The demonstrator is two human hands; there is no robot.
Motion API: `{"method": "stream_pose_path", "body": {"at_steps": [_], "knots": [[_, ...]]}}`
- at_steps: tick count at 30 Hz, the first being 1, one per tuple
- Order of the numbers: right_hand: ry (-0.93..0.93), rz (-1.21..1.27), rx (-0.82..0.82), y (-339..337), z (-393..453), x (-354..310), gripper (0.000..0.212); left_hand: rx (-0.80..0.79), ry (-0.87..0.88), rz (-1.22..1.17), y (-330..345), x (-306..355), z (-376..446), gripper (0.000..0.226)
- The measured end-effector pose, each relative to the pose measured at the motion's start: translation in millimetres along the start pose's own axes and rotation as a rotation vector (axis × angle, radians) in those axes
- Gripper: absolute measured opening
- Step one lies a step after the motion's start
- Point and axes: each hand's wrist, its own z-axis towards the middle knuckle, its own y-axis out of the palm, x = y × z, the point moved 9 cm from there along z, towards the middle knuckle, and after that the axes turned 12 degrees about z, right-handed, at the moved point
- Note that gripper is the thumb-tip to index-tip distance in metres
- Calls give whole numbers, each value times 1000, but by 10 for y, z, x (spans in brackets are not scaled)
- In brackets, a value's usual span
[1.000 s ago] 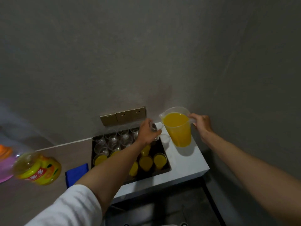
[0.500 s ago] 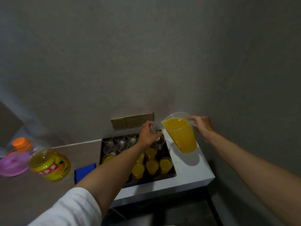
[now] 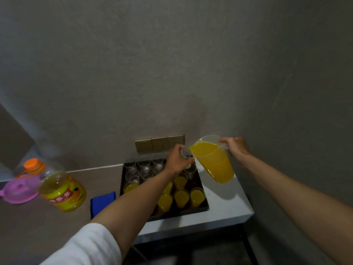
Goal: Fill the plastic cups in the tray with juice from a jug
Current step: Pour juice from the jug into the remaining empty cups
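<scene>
A dark tray (image 3: 203,206) on the table holds several clear plastic cups; those at the front are full of orange juice (image 3: 181,197), those at the back stand empty (image 3: 144,163). My left hand (image 3: 176,161) grips one clear cup (image 3: 186,154) lifted above the tray's back right corner. My right hand (image 3: 236,147) holds the handle of a clear jug (image 3: 214,161) of orange juice, tilted left so its spout meets the cup's rim.
A big juice bottle (image 3: 63,191) with a yellow label stands at the left, an orange cap (image 3: 31,163) and pink lid (image 3: 18,190) beside it. A blue cloth (image 3: 102,202) lies left of the tray. Wall sockets (image 3: 159,142) sit behind. The white table edge (image 3: 229,217) is at the right.
The jug has risen off the table and tilted left toward the cup. My left hand has lifted the cup out of the tray up to the spout.
</scene>
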Motion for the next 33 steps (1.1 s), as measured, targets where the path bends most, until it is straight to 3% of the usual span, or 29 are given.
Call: {"method": "stream_pose_path", "body": {"at_steps": [8, 19, 33], "knots": [[-3, -94, -5, 13, -6, -50, 32, -3, 2, 9, 7, 3, -7, 66], [-5, -104, -6, 12, -13, -60, 27, -4, 7, 6, 68, -28, -30, 50], [-12, -119, -1, 31, 9, -16, 30, -20, -13, -4, 109, -92, -11, 63]]}}
